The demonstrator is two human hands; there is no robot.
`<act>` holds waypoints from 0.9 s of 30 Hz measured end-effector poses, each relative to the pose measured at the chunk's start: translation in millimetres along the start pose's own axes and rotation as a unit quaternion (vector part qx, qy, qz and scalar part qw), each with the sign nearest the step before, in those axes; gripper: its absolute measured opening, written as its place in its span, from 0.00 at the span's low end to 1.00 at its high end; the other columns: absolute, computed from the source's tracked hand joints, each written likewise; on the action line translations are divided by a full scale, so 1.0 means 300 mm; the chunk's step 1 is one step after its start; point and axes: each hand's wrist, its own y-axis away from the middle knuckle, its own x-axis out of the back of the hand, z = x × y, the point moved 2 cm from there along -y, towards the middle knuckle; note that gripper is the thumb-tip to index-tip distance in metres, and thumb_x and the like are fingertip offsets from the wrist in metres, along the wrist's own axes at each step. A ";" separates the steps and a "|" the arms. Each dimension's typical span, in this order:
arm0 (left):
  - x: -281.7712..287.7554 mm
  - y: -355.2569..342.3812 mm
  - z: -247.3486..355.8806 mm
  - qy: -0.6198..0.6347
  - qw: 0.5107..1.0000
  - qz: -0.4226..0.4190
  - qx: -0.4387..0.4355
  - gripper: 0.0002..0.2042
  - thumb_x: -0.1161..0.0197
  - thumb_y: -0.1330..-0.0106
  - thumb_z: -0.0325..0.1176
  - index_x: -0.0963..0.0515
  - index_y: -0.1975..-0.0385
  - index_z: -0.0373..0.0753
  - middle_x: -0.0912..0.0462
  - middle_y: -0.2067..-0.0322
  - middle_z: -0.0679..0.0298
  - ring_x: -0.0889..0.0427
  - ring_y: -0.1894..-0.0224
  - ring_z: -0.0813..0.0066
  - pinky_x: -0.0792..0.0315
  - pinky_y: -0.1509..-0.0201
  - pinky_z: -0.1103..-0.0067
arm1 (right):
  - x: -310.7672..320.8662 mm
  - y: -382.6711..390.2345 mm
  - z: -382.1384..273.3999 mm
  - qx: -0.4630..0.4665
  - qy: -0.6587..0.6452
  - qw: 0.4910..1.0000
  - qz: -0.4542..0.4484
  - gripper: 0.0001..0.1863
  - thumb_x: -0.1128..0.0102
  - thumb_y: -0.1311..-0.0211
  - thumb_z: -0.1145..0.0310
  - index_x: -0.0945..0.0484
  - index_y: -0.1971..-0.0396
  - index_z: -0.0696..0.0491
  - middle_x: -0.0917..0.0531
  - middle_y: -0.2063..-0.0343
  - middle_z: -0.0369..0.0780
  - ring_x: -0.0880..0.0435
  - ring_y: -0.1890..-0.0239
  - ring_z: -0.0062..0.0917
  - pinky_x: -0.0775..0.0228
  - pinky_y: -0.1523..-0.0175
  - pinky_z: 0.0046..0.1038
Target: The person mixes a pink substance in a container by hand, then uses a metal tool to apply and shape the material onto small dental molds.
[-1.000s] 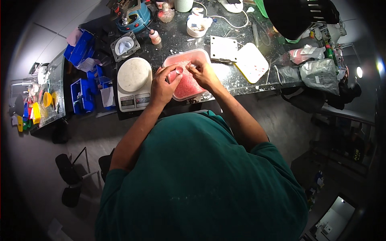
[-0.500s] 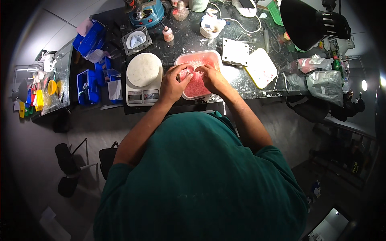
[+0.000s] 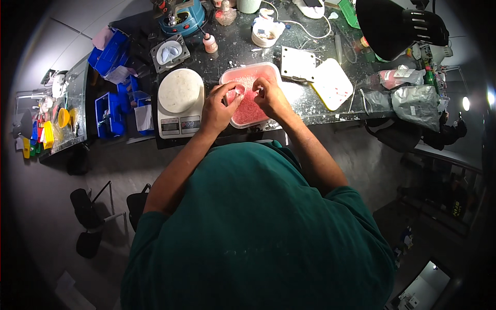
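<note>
From where I'm standing, the head view is showing both hands working over a translucent plastic tub [image 3: 277,77] of pink granular material [image 3: 250,114]. The left hand [image 3: 214,111] is pinching a small rounded pink piece [image 3: 238,90] between thumb and fingers, above the tub's left part. The right hand [image 3: 272,102] is curling its fingers just beside it; whether they are gripping the pale bit at their tips, I can't tell. Half a second ago those fingertips were meeting at the piece; now a gap is showing between the hands, so the left alone seems to be supporting it. A digital scale [image 3: 181,92] is sitting left of the tub, and a yellow-rimmed white tray [image 3: 333,82] is lying to the right.
</note>
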 end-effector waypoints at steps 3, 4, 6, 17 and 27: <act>0.000 0.005 0.004 0.003 1.000 -0.007 0.001 0.16 0.30 0.39 0.31 0.19 0.51 0.39 0.16 0.56 0.56 0.18 0.51 0.61 0.26 0.45 0.72 | -0.011 -0.009 0.014 -0.068 -0.053 0.996 -0.012 0.13 0.36 0.38 0.70 0.25 0.57 0.57 0.16 0.64 0.53 0.15 0.58 0.46 0.24 0.53 0.41; -0.002 0.004 0.005 0.005 1.000 -0.009 0.000 0.16 0.30 0.39 0.31 0.19 0.51 0.39 0.16 0.56 0.56 0.18 0.51 0.61 0.26 0.45 0.72 | -0.019 -0.012 0.029 -0.077 -0.083 0.993 0.010 0.13 0.36 0.39 0.69 0.25 0.57 0.57 0.16 0.64 0.52 0.15 0.59 0.45 0.24 0.52 0.41; -0.004 0.000 0.006 0.008 1.000 -0.010 -0.011 0.16 0.30 0.39 0.31 0.20 0.51 0.38 0.16 0.55 0.56 0.18 0.50 0.61 0.27 0.45 0.72 | -0.046 -0.012 0.058 -0.061 -0.087 0.992 0.065 0.13 0.37 0.38 0.68 0.24 0.56 0.56 0.16 0.63 0.52 0.15 0.59 0.45 0.24 0.52 0.40; -0.004 0.006 -0.003 0.008 1.000 0.005 -0.011 0.16 0.30 0.39 0.32 0.20 0.51 0.40 0.16 0.56 0.58 0.19 0.51 0.60 0.26 0.46 0.70 | 0.003 0.002 -0.025 -0.083 -0.060 0.993 -0.066 0.16 0.30 0.41 0.63 0.15 0.56 0.56 0.13 0.63 0.47 0.12 0.61 0.34 0.21 0.54 0.32; -0.011 0.013 -0.018 0.030 0.999 0.016 0.003 0.17 0.31 0.39 0.30 0.21 0.50 0.41 0.16 0.55 0.58 0.18 0.50 0.59 0.25 0.46 0.70 | -0.060 0.002 -0.028 -0.034 0.111 0.981 -0.157 0.13 0.28 0.50 0.64 0.13 0.65 0.53 0.13 0.69 0.49 0.12 0.63 0.40 0.22 0.56 0.38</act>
